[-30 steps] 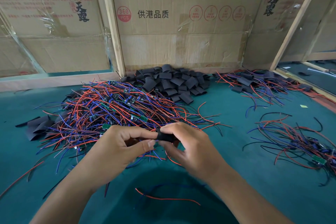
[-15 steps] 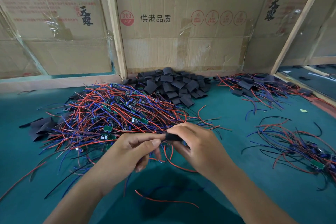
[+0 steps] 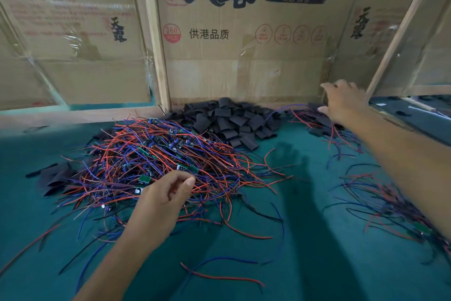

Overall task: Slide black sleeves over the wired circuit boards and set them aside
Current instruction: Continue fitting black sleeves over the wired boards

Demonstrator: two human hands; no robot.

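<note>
A big tangle of red and blue wired circuit boards [image 3: 156, 161] lies on the green table at centre left. Behind it sits a heap of flat black sleeves [image 3: 229, 120]. My left hand [image 3: 163, 195] hovers over the near edge of the tangle with loosely curled fingers, holding nothing I can see. My right hand [image 3: 341, 103] is stretched to the far right, fingers spread, over the pile of sleeved boards [image 3: 319, 125] by the cardboard wall. A blurred sleeved board with trailing wires [image 3: 314, 106] lies just left of its fingers.
Cardboard boxes [image 3: 244, 56] and wooden posts wall off the back. Another spread of wired boards [image 3: 390, 203] lies at the right under my forearm. A few black sleeves [image 3: 56, 176] lie at the far left. Loose red and blue wires [image 3: 219, 274] lie near me.
Both hands held one sleeve and board together at the centre. Now my right hand has swung to the far right pile and opened; my left hand has let go and stays by the tangle.
</note>
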